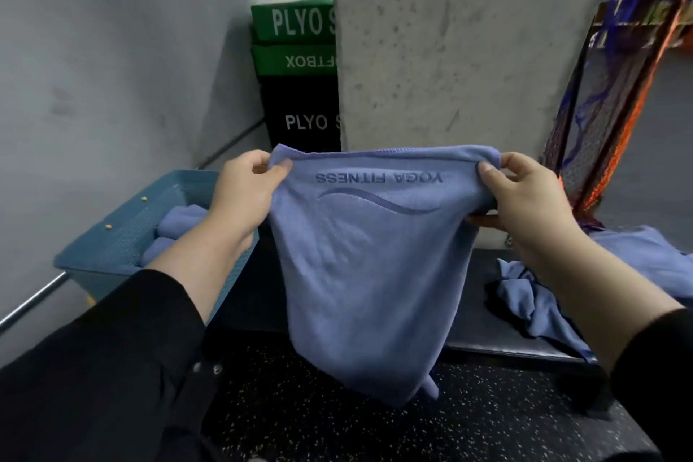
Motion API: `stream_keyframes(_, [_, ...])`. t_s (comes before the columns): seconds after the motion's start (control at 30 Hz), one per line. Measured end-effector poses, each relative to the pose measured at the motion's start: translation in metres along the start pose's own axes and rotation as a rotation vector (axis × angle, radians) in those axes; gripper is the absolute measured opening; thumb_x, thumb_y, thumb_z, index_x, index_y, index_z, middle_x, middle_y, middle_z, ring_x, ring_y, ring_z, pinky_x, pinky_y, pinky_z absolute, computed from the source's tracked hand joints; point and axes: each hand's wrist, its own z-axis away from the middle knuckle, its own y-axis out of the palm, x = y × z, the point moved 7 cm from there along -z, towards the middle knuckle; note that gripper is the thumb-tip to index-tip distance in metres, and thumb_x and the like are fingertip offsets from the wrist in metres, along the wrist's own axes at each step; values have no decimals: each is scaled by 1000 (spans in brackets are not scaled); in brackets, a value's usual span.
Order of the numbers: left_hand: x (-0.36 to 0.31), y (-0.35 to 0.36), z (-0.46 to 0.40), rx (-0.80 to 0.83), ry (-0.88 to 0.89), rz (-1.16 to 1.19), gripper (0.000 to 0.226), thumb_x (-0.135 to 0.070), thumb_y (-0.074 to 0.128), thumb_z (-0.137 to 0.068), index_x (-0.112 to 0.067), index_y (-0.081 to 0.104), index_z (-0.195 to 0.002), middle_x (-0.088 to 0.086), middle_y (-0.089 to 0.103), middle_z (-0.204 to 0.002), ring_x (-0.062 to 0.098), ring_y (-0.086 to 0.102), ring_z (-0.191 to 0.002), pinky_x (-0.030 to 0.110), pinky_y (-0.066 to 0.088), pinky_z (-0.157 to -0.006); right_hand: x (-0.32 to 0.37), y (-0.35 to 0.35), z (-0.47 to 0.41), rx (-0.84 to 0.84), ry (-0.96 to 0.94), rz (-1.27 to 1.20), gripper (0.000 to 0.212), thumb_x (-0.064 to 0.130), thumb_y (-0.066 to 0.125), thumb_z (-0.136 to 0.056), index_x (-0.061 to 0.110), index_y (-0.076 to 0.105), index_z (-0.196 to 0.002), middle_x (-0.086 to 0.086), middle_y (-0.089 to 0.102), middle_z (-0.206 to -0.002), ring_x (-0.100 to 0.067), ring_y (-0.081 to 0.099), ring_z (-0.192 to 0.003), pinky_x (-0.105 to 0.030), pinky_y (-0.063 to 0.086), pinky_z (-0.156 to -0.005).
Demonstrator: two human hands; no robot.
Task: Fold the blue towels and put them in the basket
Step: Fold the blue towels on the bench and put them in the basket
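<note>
Nearest, two black sleeves run off the bottom edge, so only forearms and hands show. Between them a blue towel [360,274] hangs in the air, held up by its top edge and tapering down to a bunched point above the speckled floor [318,424]. Its long axis runs top to bottom, and the stitched words "YOGA FITNESS" with a wave line read upside down just under the top edge. The left hand [245,195] pinches the top left corner, thumb in front and fingers hidden behind the cloth. The right hand [525,199] pinches the top right corner in the same grip, its fingers also mostly hidden.

Behind the towel a dark surface [487,315] carries a crumpled heap of blue towels [543,296] on the right, cut off by the frame edge. On the left stands a blue basket [123,236] with rolled towels [176,229] inside, partly covered by the left forearm.

Farther back, a concrete pillar [450,49] hides half of the stacked plyo boxes [296,67].
</note>
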Motion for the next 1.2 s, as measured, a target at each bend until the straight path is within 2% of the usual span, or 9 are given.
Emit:
stream_keyframes(0.3, [59, 62, -85, 9, -142, 0, 28, -25, 64, -97, -13, 54, -73, 0, 54, -57, 16, 51, -47, 30, 38, -49, -58, 33, -103, -71, 4, 88, 10, 23, 59, -100, 16, 66, -97, 4, 63, -76, -12, 63, -78, -42, 63, -68])
stream_keyframes(0.37, [75, 85, -114, 44, -217, 47, 15, -24, 61, -101, -11, 61, -96, 9, 70, -81, 21, 69, -65, 34, 52, -56, -71, 47, -140, -90, -21, 155, 12, 24, 59, -98, 21, 62, -87, 6, 56, -72, -11, 56, -72, -47, 61, -75])
stream_keyframes(0.43, [97, 108, -134, 101, -291, 20, 34, -28, 60, -101, -16, 54, -132, 12, 66, -127, 25, 68, -105, 37, 59, -76, -87, 65, -167, -13, -39, 381, 7, 30, 60, -97, 24, 62, -101, 6, 59, -90, -13, 55, -83, -38, 51, -83])
stream_keyframes(0.5, [119, 130, -132, 205, -263, -184, 64, -31, 63, -99, -22, 32, -155, 7, 51, -147, 25, 56, -126, 39, 51, -99, -122, 82, -179, 153, 41, 621, 55, 35, 63, -97, 12, 44, -144, -5, 54, -137, -22, 51, -124, -30, 39, -100])
stream_keyframes(0.57, [137, 152, -100, 353, -122, -413, 64, -31, 63, -99, -20, 34, -155, 10, 53, -147, 26, 54, -129, 37, 45, -106, -156, 93, -165, 280, 83, 765, 83, 35, 66, -96, 6, 18, -157, -13, 22, -164, -25, 23, -150, -29, 22, -115])
stream_keyframes(0.67, [180, 178, -11, 670, 82, -794, 55, -39, 56, -100, -19, 44, -150, 6, 47, -153, 25, 45, -139, 38, 38, -112, -206, 104, -112, 453, 86, 896, 88, 35, 63, -97, 8, 8, -160, -14, 5, -167, -23, 7, -155, -29, 12, -120])
stream_keyframes(0.8, [232, 187, 57, 969, 166, -1119, 68, -56, 28, -105, -26, 4, -162, -4, -8, -169, 12, -7, -155, 51, 1, -125, -266, 107, -25, 701, 154, 1165, 83, 53, 43, -101, 10, 3, -159, -9, -3, -168, -22, 2, -155, -43, 11, -123])
stream_keyframes(1.07, [247, 185, 31, 933, 110, -1109, 70, -62, 18, -103, -30, -4, -161, -11, -17, -167, 5, -16, -152, 56, -8, -123, -297, 100, -29, 736, -31, 1282, 101, 80, 2, -84, 15, -3, -160, 0, -13, -167, -16, -12, -154, -37, -6, -125])
stream_keyframes(1.2, [252, 191, 11, 882, 69, -1102, 67, -60, 15, -104, -30, -4, -161, -11, -16, -167, 6, -15, -153, 56, -9, -122, -290, 92, -56, 525, -118, 1149, 67, 46, 43, -102, 12, 24, -157, -5, 14, -167, -20, 13, -154, -42, 13, -123])
